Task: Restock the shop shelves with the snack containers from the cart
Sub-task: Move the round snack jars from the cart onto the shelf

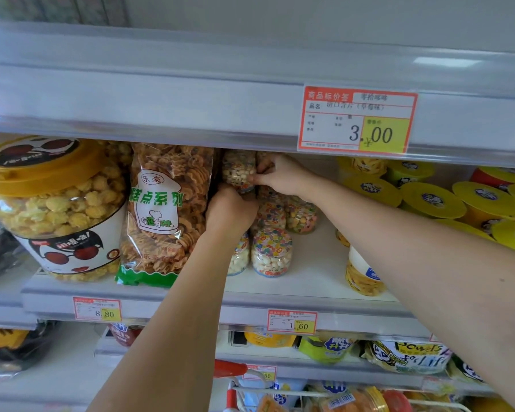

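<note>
Both my hands reach deep into the middle shelf [280, 295]. My right hand [280, 173] pinches a small clear jar of colourful round snacks [238, 171], held up near the underside of the shelf above. My left hand [231, 208] grips just below it, fingers curled at the bottom of the same jar, on top of a stack of similar small jars [271, 251]. More of these jars [301, 214] stand behind and beside the stack. The cart [250, 394], red-handled with a wire basket, shows at the bottom with orange-lidded containers [357, 401] in it.
Left of my hands stand a bag of fried twists [164, 215] and a big popcorn tub [54, 209]. Yellow-lidded cups [431, 200] fill the shelf's right side, with a yellow jar [363, 278] lying near the front. The upper shelf edge carries a 3.00 price tag [357, 120].
</note>
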{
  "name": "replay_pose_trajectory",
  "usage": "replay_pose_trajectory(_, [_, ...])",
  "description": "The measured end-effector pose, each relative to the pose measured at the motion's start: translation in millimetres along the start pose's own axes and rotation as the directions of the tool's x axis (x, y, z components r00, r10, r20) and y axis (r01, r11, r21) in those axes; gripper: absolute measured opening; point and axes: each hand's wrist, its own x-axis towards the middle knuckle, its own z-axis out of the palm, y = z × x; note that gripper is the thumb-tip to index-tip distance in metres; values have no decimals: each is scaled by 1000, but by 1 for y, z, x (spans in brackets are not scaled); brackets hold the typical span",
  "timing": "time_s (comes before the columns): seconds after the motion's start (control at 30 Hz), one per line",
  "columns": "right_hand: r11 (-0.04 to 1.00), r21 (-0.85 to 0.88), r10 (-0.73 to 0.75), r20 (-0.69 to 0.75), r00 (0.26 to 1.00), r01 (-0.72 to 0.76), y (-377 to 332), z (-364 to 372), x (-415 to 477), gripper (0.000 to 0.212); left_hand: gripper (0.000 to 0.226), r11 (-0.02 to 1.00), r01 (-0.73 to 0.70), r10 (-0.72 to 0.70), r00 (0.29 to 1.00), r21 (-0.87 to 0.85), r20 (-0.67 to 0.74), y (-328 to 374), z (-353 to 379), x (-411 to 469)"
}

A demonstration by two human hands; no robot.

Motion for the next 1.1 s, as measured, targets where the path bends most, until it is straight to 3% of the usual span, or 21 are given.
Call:
replay_pose_trajectory(0.17, [1000, -14, 11, 18, 1000, -10, -1, -2, -4, 40, 39, 994, -25, 20, 998, 102, 52, 2, 2, -4])
replay_pose_trajectory(0.3, [1000, -20, 7, 26, 1000, -6, -1, -5, -8, 37, 79, 962, -117, 116, 993, 246, 20, 5, 10, -21])
replay_pose_trajectory(0.4, [998, -55, 25, 20, 999, -24, 0, -14, -14, 30, 74, 897, -255, 258, 965, 360, 43, 7, 15, -41])
replay_pose_trajectory(0.47, [980, -196, 19, -4, 1000, -19, 3, -23, -20, 25, 64, 856, -343, 342, 937, 388, 74, 4, 17, -54])
replay_pose_trajectory(0.6, [841, -542, 115, 149, 982, -17, 4, -42, -40, 41, 52, 802, -464, 449, 884, 377, 133, -7, 17, -80])
replay_pose_trajectory(0.7, [724, -690, 218, 237, 947, 6, 4, -42, -49, 57, 57, 784, -507, 512, 855, 359, 89, -19, 16, -93])
replay_pose_trajectory(0.8, [648, -760, 190, 224, 956, 49, 2, -37, -50, 58, 56, 770, -527, 534, 841, 359, 89, -28, 15, -95])
replay_pose_trajectory(0.93, [569, -816, 264, 296, 918, 100, -13, -42, -59, 57, 48, 774, -539, 551, 832, 333, 66, -31, 11, -97])
replay_pose_trajectory(1.03, [549, -821, 307, 372, 876, 156, -17, -43, -69, 38, 42, 751, -577, 593, 803, 320, 57, -33, 10, -105])
replay_pose_trajectory(1.1, [556, -816, 323, 385, 864, 156, -16, -42, -77, 47, 39, 734, -597, 621, 783, 325, 35, -36, 11, -113])
